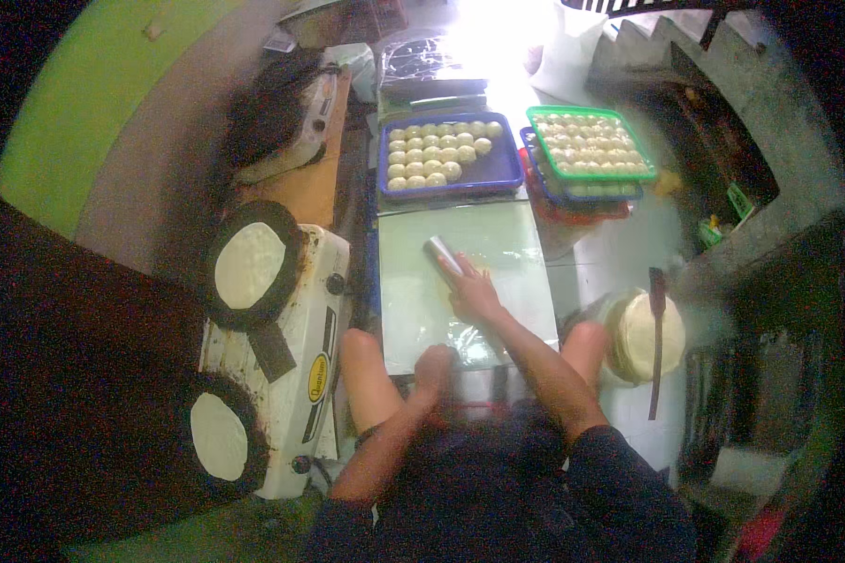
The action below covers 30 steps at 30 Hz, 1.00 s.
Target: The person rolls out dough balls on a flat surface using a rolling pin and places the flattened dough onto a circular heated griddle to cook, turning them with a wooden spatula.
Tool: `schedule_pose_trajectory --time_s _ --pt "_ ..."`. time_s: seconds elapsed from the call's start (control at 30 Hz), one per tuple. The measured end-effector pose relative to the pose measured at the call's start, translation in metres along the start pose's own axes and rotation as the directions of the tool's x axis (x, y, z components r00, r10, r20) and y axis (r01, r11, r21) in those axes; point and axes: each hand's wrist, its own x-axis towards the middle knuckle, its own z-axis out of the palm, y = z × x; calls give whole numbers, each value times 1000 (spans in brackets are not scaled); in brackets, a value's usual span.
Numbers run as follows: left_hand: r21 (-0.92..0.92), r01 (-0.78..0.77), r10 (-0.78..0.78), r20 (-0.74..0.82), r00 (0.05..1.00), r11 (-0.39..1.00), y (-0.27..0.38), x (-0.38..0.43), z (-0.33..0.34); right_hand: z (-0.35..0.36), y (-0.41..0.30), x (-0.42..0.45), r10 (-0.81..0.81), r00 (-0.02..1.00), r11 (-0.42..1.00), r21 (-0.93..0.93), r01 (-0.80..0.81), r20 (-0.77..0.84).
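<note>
My right hand (473, 292) lies on a metal rolling pin (442, 255), which is tilted across a smooth pale work board (408, 302). Some flattened dough seems to lie beneath that hand, but its outline is blurred. Closed near the board's front edge is my left hand (434, 367); whether it holds anything cannot be made out. Beyond the board, a blue tray (458, 188) holds rows of dough balls (431, 153). To the left, flat dough rounds (251, 266) lie on two dark round pans (290, 243) over a white gas stove (317, 281).
Stacked trays with dough balls, a green tray (591, 177) on top, stand at the back right. A pile of flatbreads (644, 331) sits right of my knee, with a dark flat stick (656, 366) across it. Another stove (317, 112) stands at the back left.
</note>
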Motion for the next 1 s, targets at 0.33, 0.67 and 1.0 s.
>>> schedule_pose_trajectory --time_s 0.33,0.67,1.0 --pt "96 -64 56 81 995 993 16 -1 -20 -1 -4 -10 88 984 989 -100 -104 -157" --pt "-65 -144 135 -118 984 987 -10 -6 9 11 -3 30 15 907 925 -337 -172 -422" --pt "-60 -233 218 -188 958 971 -8 -14 1 -2 -18 2 -140 981 940 -294 174 133"
